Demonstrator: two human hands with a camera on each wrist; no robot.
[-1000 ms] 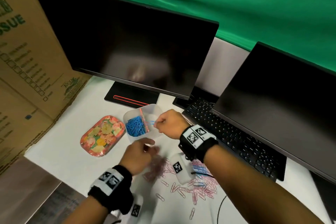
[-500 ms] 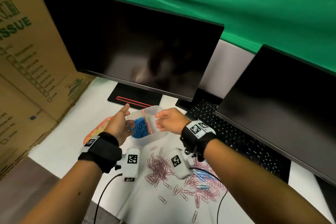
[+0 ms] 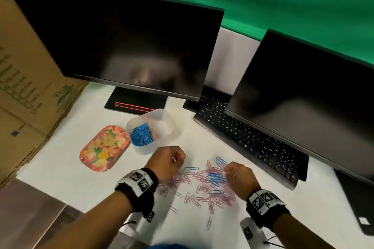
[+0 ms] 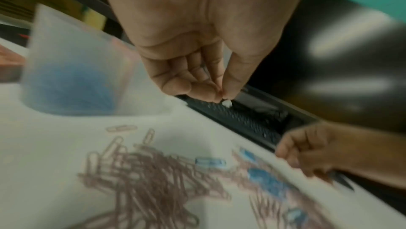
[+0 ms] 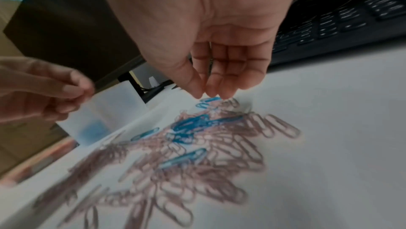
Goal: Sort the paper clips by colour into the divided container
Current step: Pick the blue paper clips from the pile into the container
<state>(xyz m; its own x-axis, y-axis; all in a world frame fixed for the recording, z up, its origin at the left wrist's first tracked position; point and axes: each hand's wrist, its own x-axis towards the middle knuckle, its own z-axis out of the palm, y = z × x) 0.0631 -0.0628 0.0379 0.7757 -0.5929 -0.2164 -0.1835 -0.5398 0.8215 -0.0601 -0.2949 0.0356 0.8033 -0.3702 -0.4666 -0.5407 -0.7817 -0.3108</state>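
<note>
Paper clips (image 3: 204,184) — pink, some blue — loosely heaped.

Head: looks down from above my forearms at the white table (image 3: 70,172)
Wrists: each close under my palm, facing fingertips; both share the paper clip pile (image 4: 153,177) and container (image 5: 105,118)

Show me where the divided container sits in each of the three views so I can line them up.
Head: divided container centre, beyond the left hand.
Left wrist: blurred, at left, blue clips inside.
Right wrist: lower left, behind the left hand.
Shared landmark: the loose clip pile.
</note>
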